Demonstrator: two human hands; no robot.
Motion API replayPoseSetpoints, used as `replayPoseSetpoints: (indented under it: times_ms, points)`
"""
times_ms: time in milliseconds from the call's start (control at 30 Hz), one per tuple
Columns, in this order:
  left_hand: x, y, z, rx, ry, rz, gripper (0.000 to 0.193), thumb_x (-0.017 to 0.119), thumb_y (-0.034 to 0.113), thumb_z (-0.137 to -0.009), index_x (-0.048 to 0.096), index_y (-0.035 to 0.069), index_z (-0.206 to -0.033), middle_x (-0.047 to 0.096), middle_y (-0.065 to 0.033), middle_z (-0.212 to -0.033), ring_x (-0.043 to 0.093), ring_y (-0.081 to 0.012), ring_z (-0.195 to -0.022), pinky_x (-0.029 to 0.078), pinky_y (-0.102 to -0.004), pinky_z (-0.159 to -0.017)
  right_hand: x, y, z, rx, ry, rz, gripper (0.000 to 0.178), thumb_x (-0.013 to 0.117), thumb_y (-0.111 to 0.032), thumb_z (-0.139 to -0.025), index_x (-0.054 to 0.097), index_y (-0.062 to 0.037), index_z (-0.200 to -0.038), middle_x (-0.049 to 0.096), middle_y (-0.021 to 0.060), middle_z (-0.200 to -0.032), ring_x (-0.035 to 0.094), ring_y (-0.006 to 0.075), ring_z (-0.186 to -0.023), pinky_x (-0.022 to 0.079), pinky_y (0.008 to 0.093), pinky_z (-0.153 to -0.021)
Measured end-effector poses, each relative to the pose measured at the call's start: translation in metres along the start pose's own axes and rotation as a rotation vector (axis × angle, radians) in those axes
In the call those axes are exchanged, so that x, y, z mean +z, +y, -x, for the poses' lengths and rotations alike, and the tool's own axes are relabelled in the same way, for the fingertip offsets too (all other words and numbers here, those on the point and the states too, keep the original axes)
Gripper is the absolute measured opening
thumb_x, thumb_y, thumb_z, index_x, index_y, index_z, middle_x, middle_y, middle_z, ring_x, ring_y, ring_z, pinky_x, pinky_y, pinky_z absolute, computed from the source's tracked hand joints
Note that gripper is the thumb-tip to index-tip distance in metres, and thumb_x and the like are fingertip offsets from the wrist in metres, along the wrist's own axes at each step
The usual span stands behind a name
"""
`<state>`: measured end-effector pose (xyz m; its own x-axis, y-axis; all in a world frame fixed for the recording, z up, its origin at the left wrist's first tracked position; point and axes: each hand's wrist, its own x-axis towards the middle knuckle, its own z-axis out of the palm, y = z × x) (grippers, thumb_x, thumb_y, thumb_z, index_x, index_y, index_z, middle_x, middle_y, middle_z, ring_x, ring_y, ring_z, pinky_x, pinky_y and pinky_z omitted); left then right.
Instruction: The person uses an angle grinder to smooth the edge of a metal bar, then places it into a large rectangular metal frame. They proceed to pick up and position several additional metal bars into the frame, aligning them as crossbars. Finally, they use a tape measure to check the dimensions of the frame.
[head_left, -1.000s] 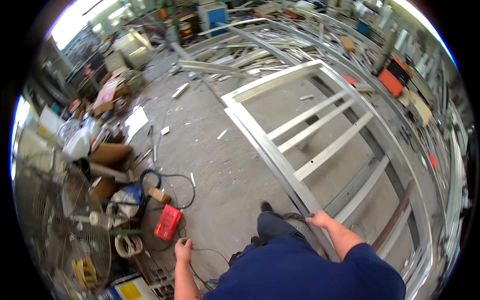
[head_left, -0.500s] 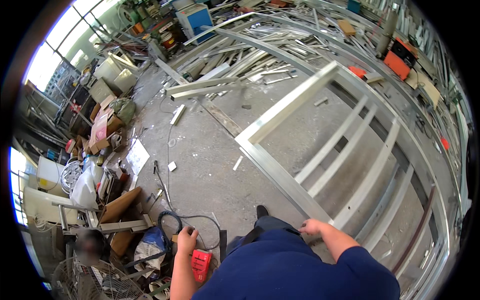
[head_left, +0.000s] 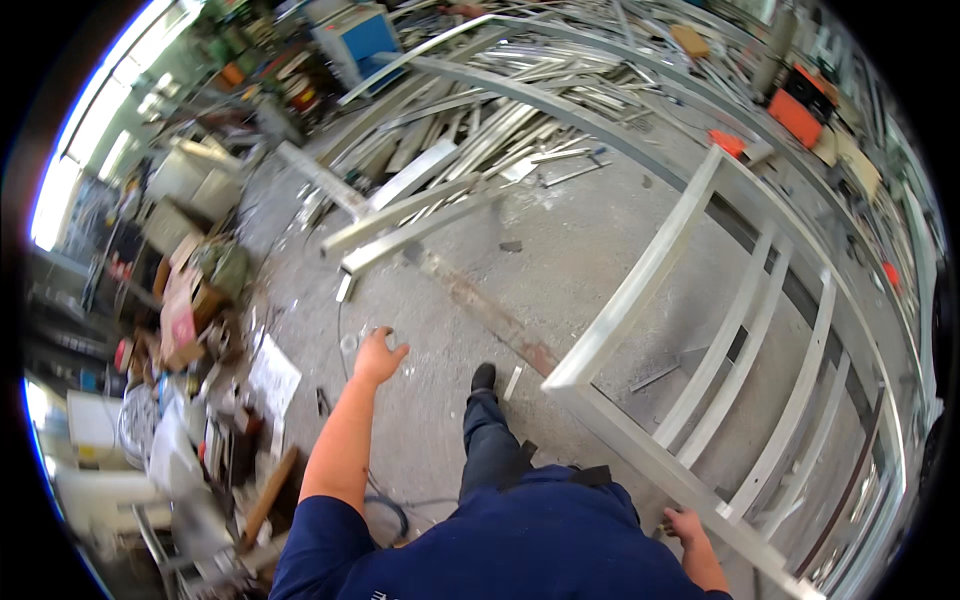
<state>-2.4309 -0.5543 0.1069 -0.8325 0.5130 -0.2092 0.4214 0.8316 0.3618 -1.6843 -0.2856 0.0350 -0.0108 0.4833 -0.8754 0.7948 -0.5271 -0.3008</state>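
Observation:
My left hand [head_left: 378,355] reaches out over the bare floor, thumb and fingers apart, with nothing visible in it. Low on the right, my right hand [head_left: 685,523] is curled beside the near rail of a large silver metal frame [head_left: 640,440]. A small dark thing shows at its fingers, too small to name. Whether that hand touches the rail I cannot tell. The frame has several parallel crossbars [head_left: 735,365] and fills the right side, raised above the floor.
A flat rusty bar [head_left: 480,310] lies ahead on the concrete. Beyond it are loose square tubes [head_left: 415,235] and a heap of metal offcuts [head_left: 500,120]. Cardboard boxes [head_left: 180,335] and clutter line the left. A red-orange machine [head_left: 798,108] stands far right; a cable [head_left: 390,510] lies near me.
I have stepped forward, a foot now ahead. My left hand has swung up and forward and its fingers have spread. My right hand sits lower, still curled. The red case is out of sight.

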Motion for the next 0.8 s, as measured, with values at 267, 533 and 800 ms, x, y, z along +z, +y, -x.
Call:
replayPoseSetpoints:
  times_ms: [267,533,800]
  points:
    - [-0.013,-0.054,-0.325,-0.065,-0.091,-0.331,0.088,0.081,0.049,-0.07,0.052,-0.005,-0.133,0.051,-0.0213,-0.141,0.049,-0.0365,-0.131,0.041,-0.0434,-0.109,0.139,-0.036,0.156,0.409,-0.008,-0.097,0.029,0.065,-0.026,-0.091,0.066,0.0008,-0.103,0.07,0.013,-0.086,0.068,0.026,-0.07,0.055,0.0394,-0.059]
    - [0.002,-0.117,-0.442,-0.281,-0.482,-0.416,0.1,0.091,0.044,-0.06,0.047,-0.002,-0.137,0.063,-0.019,-0.13,0.061,-0.031,-0.122,0.05,-0.0411,-0.101,0.193,-0.069,0.234,0.578,0.25,-0.447,0.039,0.067,-0.031,-0.091,0.065,-0.0027,-0.118,0.071,0.0169,-0.101,0.07,0.0294,-0.081,0.058,0.0435,-0.07]
    - [0.078,-0.09,-0.397,-0.363,-0.559,0.249,0.067,0.081,0.028,-0.068,0.055,-0.008,-0.119,0.067,-0.0237,-0.102,0.068,-0.0346,-0.085,0.057,-0.0485,-0.071,0.217,-0.1,0.242,0.621,0.222,-0.396,0.045,0.066,-0.027,-0.093,0.06,0.0063,-0.123,0.071,0.0198,-0.107,0.072,0.0251,-0.084,0.058,0.0404,-0.07]
